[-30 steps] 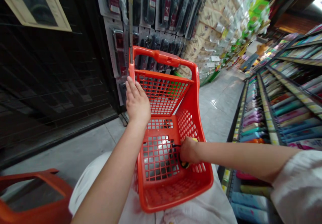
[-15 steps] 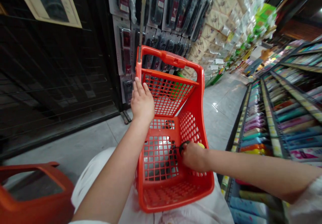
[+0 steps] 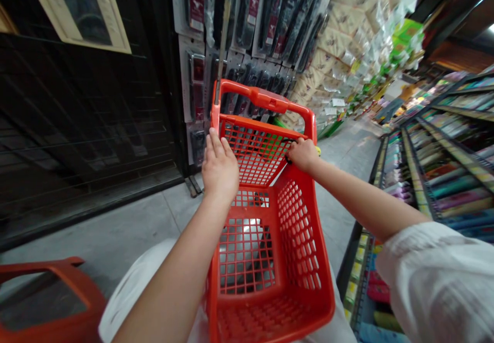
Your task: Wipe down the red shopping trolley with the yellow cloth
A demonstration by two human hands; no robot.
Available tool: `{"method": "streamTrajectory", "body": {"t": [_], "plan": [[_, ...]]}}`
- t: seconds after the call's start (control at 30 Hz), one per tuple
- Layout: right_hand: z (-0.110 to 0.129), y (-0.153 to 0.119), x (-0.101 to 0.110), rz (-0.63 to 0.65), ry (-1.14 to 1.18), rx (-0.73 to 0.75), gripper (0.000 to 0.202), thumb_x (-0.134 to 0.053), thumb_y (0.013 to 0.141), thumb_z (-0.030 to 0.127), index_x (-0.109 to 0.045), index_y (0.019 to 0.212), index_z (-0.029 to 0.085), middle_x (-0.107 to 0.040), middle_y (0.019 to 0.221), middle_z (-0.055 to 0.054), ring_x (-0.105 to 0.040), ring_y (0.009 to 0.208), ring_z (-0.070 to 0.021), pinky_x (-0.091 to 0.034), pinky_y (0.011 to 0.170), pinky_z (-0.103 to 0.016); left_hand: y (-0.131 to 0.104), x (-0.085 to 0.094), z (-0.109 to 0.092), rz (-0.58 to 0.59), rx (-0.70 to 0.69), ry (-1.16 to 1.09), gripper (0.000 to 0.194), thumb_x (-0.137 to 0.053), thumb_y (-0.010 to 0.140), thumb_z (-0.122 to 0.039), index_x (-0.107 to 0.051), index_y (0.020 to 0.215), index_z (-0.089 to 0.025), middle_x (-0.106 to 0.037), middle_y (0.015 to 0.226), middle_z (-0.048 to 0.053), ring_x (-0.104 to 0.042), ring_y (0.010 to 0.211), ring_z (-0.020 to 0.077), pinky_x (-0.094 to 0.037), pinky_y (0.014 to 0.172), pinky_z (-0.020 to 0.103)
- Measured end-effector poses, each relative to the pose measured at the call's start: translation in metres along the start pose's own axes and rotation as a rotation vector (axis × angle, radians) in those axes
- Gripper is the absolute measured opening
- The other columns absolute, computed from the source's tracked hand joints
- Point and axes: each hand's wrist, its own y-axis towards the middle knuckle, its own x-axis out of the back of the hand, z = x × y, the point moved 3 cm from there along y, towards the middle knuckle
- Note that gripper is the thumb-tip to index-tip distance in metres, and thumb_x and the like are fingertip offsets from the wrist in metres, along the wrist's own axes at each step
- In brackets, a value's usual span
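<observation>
Grey tiled floor [image 3: 154, 217], bordered at right by stocked shelving [image 3: 417, 168]. A red lattice-walled shopping basket [image 3: 323, 260] is positioned centrally. Behind it, packs [image 3: 278, 19] are hung; maroon labels [image 3: 196, 7] bear white emblems, lettering too small to read. Left hand [image 3: 221, 170] is laid against the basket's left side, fingers extended. A black-and-yellow item [image 3: 318, 150], mostly hidden, is gripped by the right hand's [image 3: 303, 154] curled fingers at the basket's far right corner.

Shelves [image 3: 443, 173] right of basket [image 3: 324, 276], unclear frame [image 3: 83, 291] left

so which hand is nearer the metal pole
Left. The left hand is below the pole, at the left side of the basket; the right hand is across it, farther off.
</observation>
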Motion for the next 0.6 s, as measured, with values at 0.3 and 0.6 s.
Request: {"method": "streamTrajectory", "body": {"t": [0.3,0.6], "plan": [[0.068,-0.055,-0.027,0.273,0.062,0.412,0.024,-0.065,0.079,0.021,-0.072,0.1,0.028,-0.07,0.108,-0.006,-0.06,0.104,-0.0266,-0.048,0.083,-0.04,-0.002,0.005,-0.002,-0.02,-0.085,0.008,0.061,-0.029,0.086,-0.005,-0.035,0.146,-0.002,-0.016,0.158,0.02,-0.007,0.148,0.0287,-0.022,0.117,0.048],[-0.022,0.01,-0.007,0.008,0.063,0.068,0.025,-0.053,0.084,0.016,-0.073,0.098,0.022,-0.068,0.111,-0.015,-0.055,0.113,-0.0333,-0.044,0.089,-0.048,-0.001,0.001,0.001,-0.018,-0.048,-0.073,0.063,-0.028,0.086,-0.008,-0.033,0.148,-0.007,-0.015,0.159,0.016,-0.01,0.148,0.029,-0.025,0.116,0.048]]}}
